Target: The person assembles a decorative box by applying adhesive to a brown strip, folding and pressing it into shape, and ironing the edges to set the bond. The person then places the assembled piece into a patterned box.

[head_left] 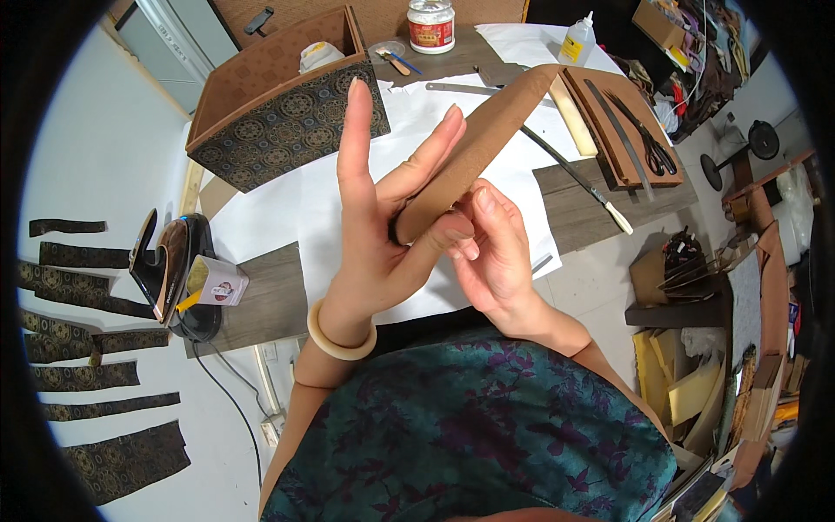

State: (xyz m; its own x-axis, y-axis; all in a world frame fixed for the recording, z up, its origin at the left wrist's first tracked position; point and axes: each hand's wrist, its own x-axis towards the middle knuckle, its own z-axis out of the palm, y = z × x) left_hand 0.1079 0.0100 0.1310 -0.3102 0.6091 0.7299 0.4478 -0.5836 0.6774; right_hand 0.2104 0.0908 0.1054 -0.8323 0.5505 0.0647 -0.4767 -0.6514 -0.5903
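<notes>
A long, flat brown cloth-covered panel [477,150] is held slantwise above the table, its far end pointing up and right. My left hand [374,209] grips the near end between the thumb and the bent fingers, while the index finger stands up straight. A pale bangle circles that wrist. Closed at the panel's near lower edge is my right hand [500,248], with thumb and fingers pinched beside my left thumb. Exactly what the right fingertips pinch is partly hidden. White paper [339,261] lies under both hands.
A patterned box [291,126] stands at the far left. Beyond are a jar [431,26] and a glue bottle [577,39]. At right, scissors [652,143] and a steel ruler [613,122] lie on a brown board. A long-handled knife [600,196], an iron [196,261] and a cup [217,283] sit nearby.
</notes>
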